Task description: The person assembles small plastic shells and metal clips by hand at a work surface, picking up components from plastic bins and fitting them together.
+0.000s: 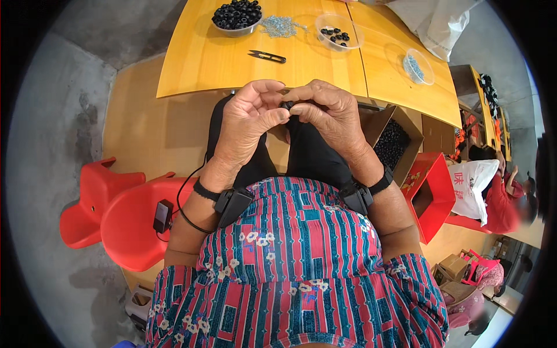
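Reference: clock directions are read from the held part, with 12 o'clock pointing away from the wearer.

Held part: one small black piece (288, 105), located between the two hands, just short of the near edge of the tabletop (220, 72).

Right hand (333, 110): thumb and forefinger are closed on the black piece in a pinch. Left hand (249, 113): fingers are curled, with the thumb tip at the near side of the piece; whether they also grip it cannot be told.

Tabletop layout: a bowl (235, 33) heaped with black beads (238, 14) stands at 11 o'clock. A pair of black thread snips (268, 56) lies between 11 and 12 o'clock, nearest to the hands. A loose pile of pale blue beads (279, 26) lies at 12 o'clock. A clear bowl (355, 42) with a few black beads stands at 1 o'clock. A small clear container (428, 60) with pale blue contents stands between 2 and 3 o'clock.

Below tabletop level: a cardboard box (410, 120) of small black pieces sits between 3 and 4 o'clock.
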`<action>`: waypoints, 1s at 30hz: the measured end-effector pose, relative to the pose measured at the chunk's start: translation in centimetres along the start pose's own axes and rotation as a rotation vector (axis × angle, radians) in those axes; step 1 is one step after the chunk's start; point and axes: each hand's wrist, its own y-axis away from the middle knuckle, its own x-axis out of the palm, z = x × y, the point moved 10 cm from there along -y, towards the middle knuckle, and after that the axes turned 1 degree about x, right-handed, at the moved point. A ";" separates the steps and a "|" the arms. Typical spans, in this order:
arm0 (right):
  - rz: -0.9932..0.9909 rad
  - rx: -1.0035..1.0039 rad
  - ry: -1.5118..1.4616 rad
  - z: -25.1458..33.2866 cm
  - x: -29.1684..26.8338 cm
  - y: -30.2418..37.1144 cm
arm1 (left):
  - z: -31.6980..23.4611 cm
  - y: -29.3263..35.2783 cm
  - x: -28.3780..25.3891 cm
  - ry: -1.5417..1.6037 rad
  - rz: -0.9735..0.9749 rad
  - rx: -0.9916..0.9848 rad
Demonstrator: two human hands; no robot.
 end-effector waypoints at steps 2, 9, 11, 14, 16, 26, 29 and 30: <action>-0.009 -0.022 0.006 0.1 0.1 0.0 | -0.4 0.1 0.2 -0.015 0.001 0.031; -0.096 -0.139 0.315 1.1 0.3 0.2 | -0.1 0.2 0.2 0.046 -0.015 -0.005; -0.123 -0.155 0.329 1.0 0.4 0.3 | 0.2 0.2 0.0 0.076 -0.022 -0.017; -0.142 -0.099 0.239 0.1 0.3 0.3 | 0.3 0.2 -0.7 0.096 -0.052 0.016; -0.098 0.033 -0.006 -1.3 0.6 0.2 | -0.2 0.3 -1.0 0.034 -0.082 0.045; -0.128 0.012 0.075 -1.2 0.4 0.0 | 0.8 0.2 -1.2 0.132 -0.095 0.010; -0.156 -0.025 0.183 -0.5 0.1 0.1 | 1.6 0.4 -1.5 0.152 -0.128 -0.098; -0.161 -0.093 0.280 0.2 0.2 0.1 | 1.7 0.3 -1.5 0.158 -0.115 -0.101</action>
